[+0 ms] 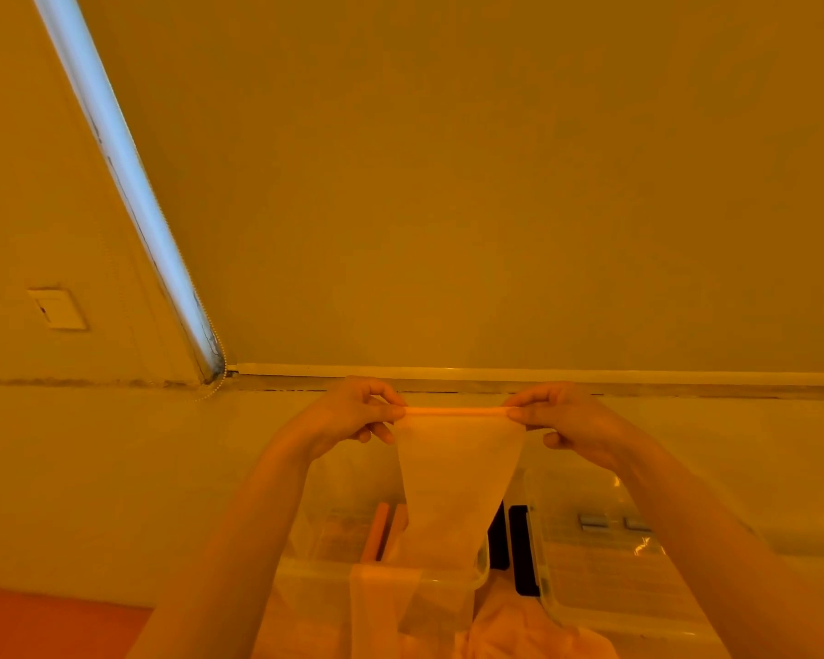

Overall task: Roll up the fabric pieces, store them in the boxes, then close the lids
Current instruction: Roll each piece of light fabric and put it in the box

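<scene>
We've got both hands pinching the fabric piece (457,463) top edge, left hand (353,413) at 9, right hand (567,420) at 3, taut for rolling.

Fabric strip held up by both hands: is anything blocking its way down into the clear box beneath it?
Nothing visible blocks it. The left hand and right hand pinch the fabric strip by its top edge, and it hangs straight down into the open clear box, which already holds rolled pieces.
</scene>
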Demonstrator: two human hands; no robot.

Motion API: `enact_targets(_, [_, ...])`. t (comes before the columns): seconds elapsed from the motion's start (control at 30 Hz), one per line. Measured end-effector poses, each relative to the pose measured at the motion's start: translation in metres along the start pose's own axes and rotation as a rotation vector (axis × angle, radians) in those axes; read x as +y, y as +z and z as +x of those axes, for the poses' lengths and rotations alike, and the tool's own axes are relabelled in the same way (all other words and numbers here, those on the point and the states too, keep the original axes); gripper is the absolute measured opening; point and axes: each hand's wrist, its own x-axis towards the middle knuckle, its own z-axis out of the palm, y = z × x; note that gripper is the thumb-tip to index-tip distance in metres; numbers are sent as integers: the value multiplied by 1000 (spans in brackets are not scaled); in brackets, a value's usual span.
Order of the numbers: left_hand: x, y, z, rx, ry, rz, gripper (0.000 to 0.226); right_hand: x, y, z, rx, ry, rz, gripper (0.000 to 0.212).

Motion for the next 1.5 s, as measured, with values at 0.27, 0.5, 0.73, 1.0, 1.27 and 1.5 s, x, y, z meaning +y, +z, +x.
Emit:
enact_targets(0.27, [3, 4, -9, 36, 59, 11, 14, -5, -3, -9, 21, -111, -145, 13])
enact_targets(0.5, [19, -1, -19, 80, 171, -58, 13, -19, -5, -16, -37, -199, -126, 11])
enact_targets(0.73, [25, -1, -15, 86, 231, -397, 32, -21, -6, -13, 12, -252, 195, 20])
enact_targets(1.0, [16, 0, -17, 87, 162, -310, 15, -14, 5, -16, 43, -207, 173, 12])
enact_targets(1.27, [7, -2, -12, 98, 46, -103, 11, -10, 7, -16, 57, -167, -30, 16])
enact_targets(1.5, [4, 4, -11, 56, 76, -63, 6, -1, 10, -12, 18, -150, -141, 6])
